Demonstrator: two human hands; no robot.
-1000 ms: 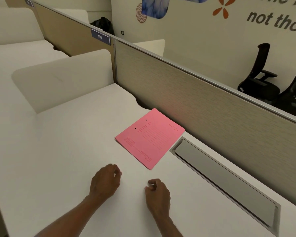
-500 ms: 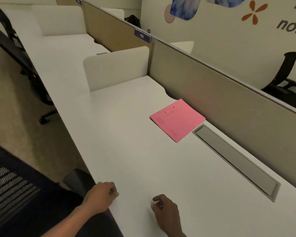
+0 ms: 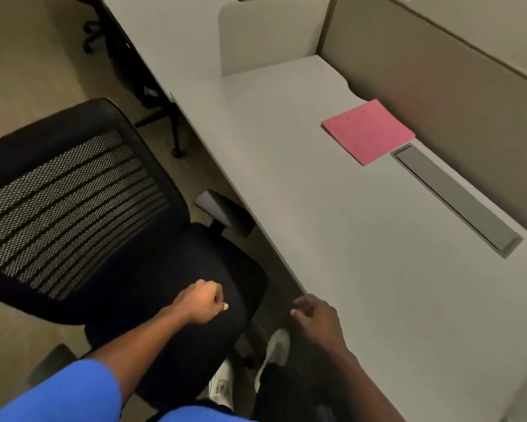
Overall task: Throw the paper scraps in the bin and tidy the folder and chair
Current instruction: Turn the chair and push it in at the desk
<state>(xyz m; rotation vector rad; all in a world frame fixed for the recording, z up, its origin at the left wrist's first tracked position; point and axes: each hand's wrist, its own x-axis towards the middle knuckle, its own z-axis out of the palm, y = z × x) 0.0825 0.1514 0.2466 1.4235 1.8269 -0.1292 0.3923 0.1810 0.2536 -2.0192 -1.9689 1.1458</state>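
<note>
My left hand (image 3: pixel 202 303) is closed in a fist above the black seat of the office chair (image 3: pixel 73 208), and a small white bit shows at its fingertips. My right hand (image 3: pixel 315 315) hovers at the near edge of the white desk (image 3: pixel 362 239), fingers curled in with a pale bit pinched at the tips. These look like paper scraps, mostly hidden inside both hands. The pink folder (image 3: pixel 367 130) lies flat at the back of the desk, against the partition. The chair stands pulled out from the desk, its mesh back at the left.
A grey cable-tray lid (image 3: pixel 457 199) is set into the desk beside the folder. A white divider (image 3: pixel 268 32) and a beige partition (image 3: pixel 423 86) bound the desk. Another chair's base (image 3: pixel 152 105) stands on the carpet at the upper left. My shoes (image 3: pixel 274 348) are below.
My view has swung back and down from the desk towards the chair and floor. Both hands have drawn back off the desktop, the left one over the chair seat.
</note>
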